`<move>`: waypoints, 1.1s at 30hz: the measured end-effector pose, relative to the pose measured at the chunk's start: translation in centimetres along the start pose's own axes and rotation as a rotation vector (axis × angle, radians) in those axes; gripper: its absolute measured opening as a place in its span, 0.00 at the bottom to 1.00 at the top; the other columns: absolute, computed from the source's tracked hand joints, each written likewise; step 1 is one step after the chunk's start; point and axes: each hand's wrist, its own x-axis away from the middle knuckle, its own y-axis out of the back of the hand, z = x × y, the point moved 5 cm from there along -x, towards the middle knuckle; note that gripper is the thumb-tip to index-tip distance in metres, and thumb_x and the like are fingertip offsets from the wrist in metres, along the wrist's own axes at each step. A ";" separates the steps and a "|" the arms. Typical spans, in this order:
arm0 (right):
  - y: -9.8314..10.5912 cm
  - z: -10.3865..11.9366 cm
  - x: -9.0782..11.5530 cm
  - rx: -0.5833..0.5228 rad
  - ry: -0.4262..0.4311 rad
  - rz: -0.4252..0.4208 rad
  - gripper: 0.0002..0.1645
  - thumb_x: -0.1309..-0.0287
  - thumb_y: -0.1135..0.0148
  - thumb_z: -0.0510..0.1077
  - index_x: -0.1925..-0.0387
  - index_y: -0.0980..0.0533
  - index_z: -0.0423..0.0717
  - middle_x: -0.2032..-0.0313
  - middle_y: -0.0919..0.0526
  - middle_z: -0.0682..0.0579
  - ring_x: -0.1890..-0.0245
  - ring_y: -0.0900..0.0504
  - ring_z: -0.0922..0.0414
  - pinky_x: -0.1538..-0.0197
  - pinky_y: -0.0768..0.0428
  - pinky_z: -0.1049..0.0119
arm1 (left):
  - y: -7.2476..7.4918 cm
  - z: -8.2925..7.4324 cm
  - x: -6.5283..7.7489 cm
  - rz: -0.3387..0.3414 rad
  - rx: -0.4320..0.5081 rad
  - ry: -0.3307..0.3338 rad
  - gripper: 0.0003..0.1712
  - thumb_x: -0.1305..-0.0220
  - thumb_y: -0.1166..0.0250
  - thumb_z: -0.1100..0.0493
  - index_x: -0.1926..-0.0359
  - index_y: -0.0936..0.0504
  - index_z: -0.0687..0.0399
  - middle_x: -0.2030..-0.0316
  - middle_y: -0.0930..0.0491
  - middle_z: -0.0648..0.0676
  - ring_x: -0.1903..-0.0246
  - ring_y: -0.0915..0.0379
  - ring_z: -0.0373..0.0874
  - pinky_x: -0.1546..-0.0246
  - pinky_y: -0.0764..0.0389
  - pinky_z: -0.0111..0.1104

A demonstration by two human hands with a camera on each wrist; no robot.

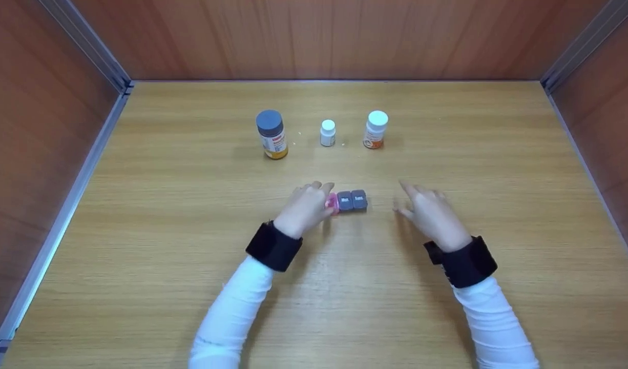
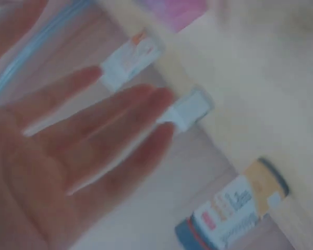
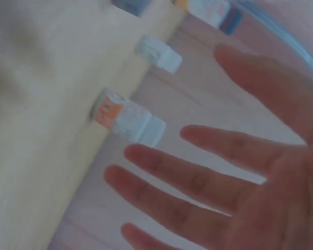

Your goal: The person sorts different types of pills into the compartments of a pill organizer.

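Observation:
A small pill organizer lies on the table, with two lettered grey lids and a pink section at its left end. My left hand is at that pink end and partly covers it; whether it touches cannot be told. In the left wrist view the fingers are extended and spread, and a pink corner shows at the top. My right hand hovers to the right of the organizer, apart from it. Its fingers are spread with nothing between them in the right wrist view.
Behind the organizer stand a large bottle with a dark blue cap, a small white bottle and a white-and-orange bottle. Tiny white specks lie near the small bottle. Wooden panels enclose the table at the back and sides.

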 end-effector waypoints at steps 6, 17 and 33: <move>-2.5 0.6 0.1 0.107 0.149 0.057 0.31 0.51 0.37 0.43 0.47 0.33 0.30 0.61 0.22 0.35 0.61 0.22 0.42 0.54 0.29 0.45 | -1.5 -0.2 -2.3 -0.017 -0.154 -0.114 0.28 0.47 0.39 0.47 0.51 0.26 0.62 0.60 0.24 0.60 0.60 0.28 0.52 0.57 0.27 0.41; -3.8 1.6 -1.6 0.024 0.218 0.134 0.25 0.49 0.40 0.41 0.51 0.30 0.30 0.58 0.23 0.35 0.60 0.23 0.44 0.55 0.26 0.52 | -2.4 -0.5 -4.1 -0.018 -0.161 -0.129 0.19 0.48 0.36 0.54 0.57 0.21 0.62 0.61 0.24 0.58 0.61 0.28 0.51 0.59 0.26 0.40; -5.5 3.4 -7.0 0.023 0.259 0.082 0.16 0.50 0.39 0.37 0.59 0.25 0.31 0.60 0.23 0.37 0.61 0.22 0.43 0.57 0.24 0.55 | -2.5 -0.5 -5.2 -0.070 -0.115 -0.119 0.16 0.47 0.37 0.57 0.58 0.21 0.63 0.61 0.24 0.58 0.61 0.28 0.50 0.58 0.27 0.38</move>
